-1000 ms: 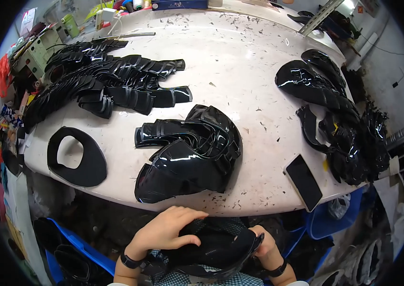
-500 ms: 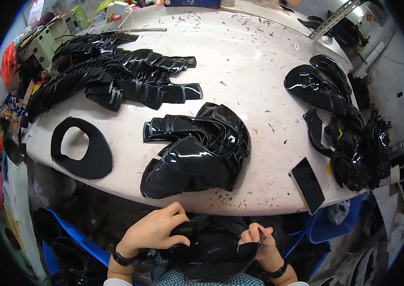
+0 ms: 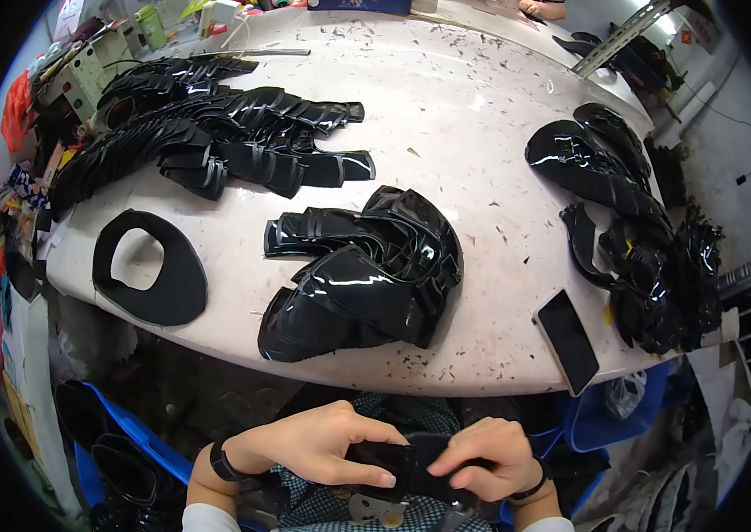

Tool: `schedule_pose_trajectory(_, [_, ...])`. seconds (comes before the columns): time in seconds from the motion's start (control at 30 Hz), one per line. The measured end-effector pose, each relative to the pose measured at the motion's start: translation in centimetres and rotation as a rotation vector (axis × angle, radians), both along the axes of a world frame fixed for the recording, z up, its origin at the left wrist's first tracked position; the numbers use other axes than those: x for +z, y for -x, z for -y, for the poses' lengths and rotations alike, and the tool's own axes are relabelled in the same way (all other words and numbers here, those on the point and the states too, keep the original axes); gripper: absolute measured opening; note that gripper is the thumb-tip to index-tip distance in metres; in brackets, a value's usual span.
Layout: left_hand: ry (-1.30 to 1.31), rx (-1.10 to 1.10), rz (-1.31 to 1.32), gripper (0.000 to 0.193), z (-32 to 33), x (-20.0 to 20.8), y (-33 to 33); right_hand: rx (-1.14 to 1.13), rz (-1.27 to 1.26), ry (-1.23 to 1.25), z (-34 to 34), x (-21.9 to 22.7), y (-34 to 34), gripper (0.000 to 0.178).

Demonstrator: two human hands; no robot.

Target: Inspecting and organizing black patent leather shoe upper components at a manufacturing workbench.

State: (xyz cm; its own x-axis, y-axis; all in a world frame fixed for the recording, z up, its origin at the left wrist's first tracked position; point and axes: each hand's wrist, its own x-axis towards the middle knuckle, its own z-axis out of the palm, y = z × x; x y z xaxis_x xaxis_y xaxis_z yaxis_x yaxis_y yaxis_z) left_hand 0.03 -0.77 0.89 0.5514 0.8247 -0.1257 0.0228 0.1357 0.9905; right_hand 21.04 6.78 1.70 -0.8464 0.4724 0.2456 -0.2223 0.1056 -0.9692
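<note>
Over my lap at the table's near edge, my left hand (image 3: 322,443) and my right hand (image 3: 486,459) hold a black glossy shoe upper (image 3: 411,461) between them. The fingers of my left hand close on its left side, thumb laid along the surface. On the right part, my right hand's fingers and thumb pinch it. Much of its lower side is lost against the dark background. On the table ahead lies a heap of similar black glossy uppers (image 3: 349,301), and to its left a single flat black upper (image 3: 176,293) with an oval opening.
Overlapping black pieces (image 3: 216,133) cover the table's far left. More black uppers (image 3: 602,168) are piled at the right, behind a phone (image 3: 568,341). Dark scraps litter the white table (image 3: 491,160). Blue bins (image 3: 140,443) stand below. Another person's hand (image 3: 531,7) rests at the far edge.
My hands have come closer together, the right one moving left and the left one slightly right. The shoe upper has been turned or folded smaller. Another person's hand shows more at the far edge.
</note>
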Motion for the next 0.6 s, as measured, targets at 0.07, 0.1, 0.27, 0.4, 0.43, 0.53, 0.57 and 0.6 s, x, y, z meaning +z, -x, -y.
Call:
schedule_pose_trajectory(0.07, [0.052,0.004,-0.026,0.030,-0.2,0.1,-0.3,-0.021,0.101,-0.030,0.2,0.1,0.6,0.029])
schedule_pose_trajectory(0.1, [0.047,-0.027,-0.050,0.033,-0.3,0.4,-0.3,0.046,0.162,-0.067,0.0,-0.6,0.2,0.038])
schedule_pose_trajectory(0.27, [0.030,-0.036,-0.042,0.035,-0.6,-0.5,-0.7,0.093,0.188,-0.148,0.0,-2.0,0.7,0.048])
schedule_pose_trajectory(0.4, [0.026,-0.015,-0.046,0.033,-0.3,-0.8,-0.8,0.058,0.177,-0.152,0.0,-2.2,0.9,0.049])
schedule_pose_trajectory(0.43, [0.027,-0.015,-0.047,0.033,-0.3,-0.8,-0.8,0.049,0.174,-0.170,0.0,-2.3,0.9,0.049])
schedule_pose_trajectory(0.53, [0.043,-0.023,-0.040,0.030,-0.3,-0.8,-0.8,0.051,0.208,-0.188,-0.1,-2.4,0.7,0.049])
schedule_pose_trajectory(0.57, [0.042,-0.019,-0.041,0.029,-0.3,-0.8,-0.8,0.050,0.209,-0.188,-0.1,-2.3,0.7,0.049])
schedule_pose_trajectory(0.6, [0.041,-0.017,-0.040,0.029,-0.4,-0.7,-0.7,0.039,0.252,-0.185,-0.1,-2.1,0.7,0.050])
